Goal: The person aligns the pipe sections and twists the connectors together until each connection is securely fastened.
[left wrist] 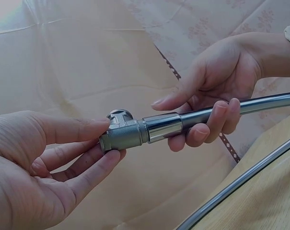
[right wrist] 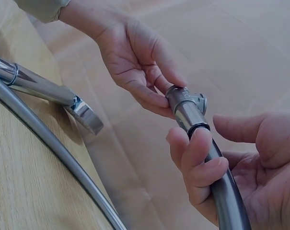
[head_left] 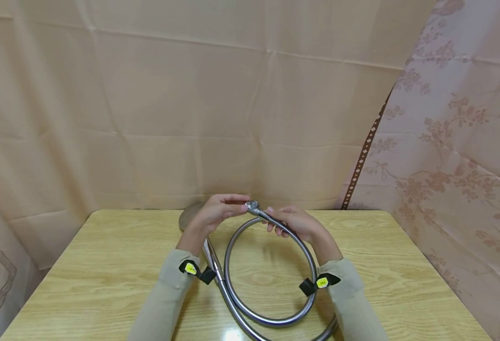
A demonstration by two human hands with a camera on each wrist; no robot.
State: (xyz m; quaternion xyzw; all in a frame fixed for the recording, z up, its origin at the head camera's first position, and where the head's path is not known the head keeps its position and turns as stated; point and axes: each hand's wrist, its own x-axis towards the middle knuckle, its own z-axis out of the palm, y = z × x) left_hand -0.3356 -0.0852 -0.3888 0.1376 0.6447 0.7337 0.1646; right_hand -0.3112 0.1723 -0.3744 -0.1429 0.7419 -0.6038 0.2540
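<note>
A silvery metal fitting (left wrist: 121,132) with a short side outlet sits on the end nut (left wrist: 163,126) of a shower hose (head_left: 305,251). My left hand (head_left: 215,213) pinches the fitting's far end between thumb and fingertips. Just behind the nut, the fingers of my right hand (head_left: 296,222) curl under the hose, which lies across them. Its thumb (right wrist: 238,128) stands off to the side in the right wrist view. Both hands hold this end up above the table, near its back edge. The shower head (right wrist: 86,117) lies beyond my left wrist, its chrome handle joined to the hose.
The hose lies in a large loop on the wooden table (head_left: 104,274), passing between my forearms. A beige curtain (head_left: 181,118) hangs behind the table, and a flowered pink cloth (head_left: 459,166) hangs to the right. Wrist cameras sit on both sleeves.
</note>
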